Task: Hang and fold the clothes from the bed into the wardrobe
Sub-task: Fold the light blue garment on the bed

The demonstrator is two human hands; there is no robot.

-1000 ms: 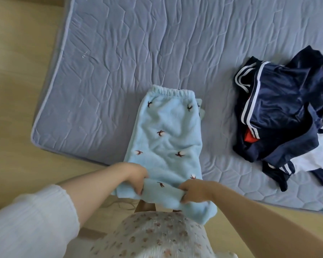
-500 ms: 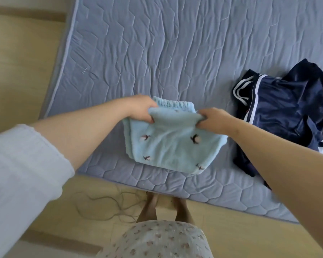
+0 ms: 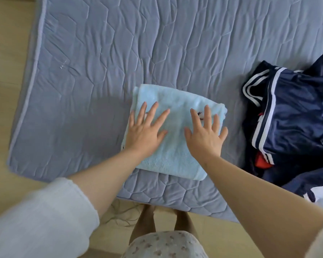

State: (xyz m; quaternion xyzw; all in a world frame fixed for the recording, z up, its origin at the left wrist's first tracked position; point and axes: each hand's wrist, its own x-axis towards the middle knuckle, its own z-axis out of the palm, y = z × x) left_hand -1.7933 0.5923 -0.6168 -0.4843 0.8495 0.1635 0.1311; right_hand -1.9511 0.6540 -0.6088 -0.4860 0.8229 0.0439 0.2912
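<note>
Now we press left hand [image 3: 145, 131] and right hand [image 3: 205, 135], fingers spread flat, on folded light-blue garment [image 3: 172, 155] directly beneath palms; long axis runs away from us; navy clothes pile [image 3: 295, 116] nearer right hand.

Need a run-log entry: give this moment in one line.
left hand: pressing folded blue pants | right hand: pressing same | navy pile: unfolded, right
</note>
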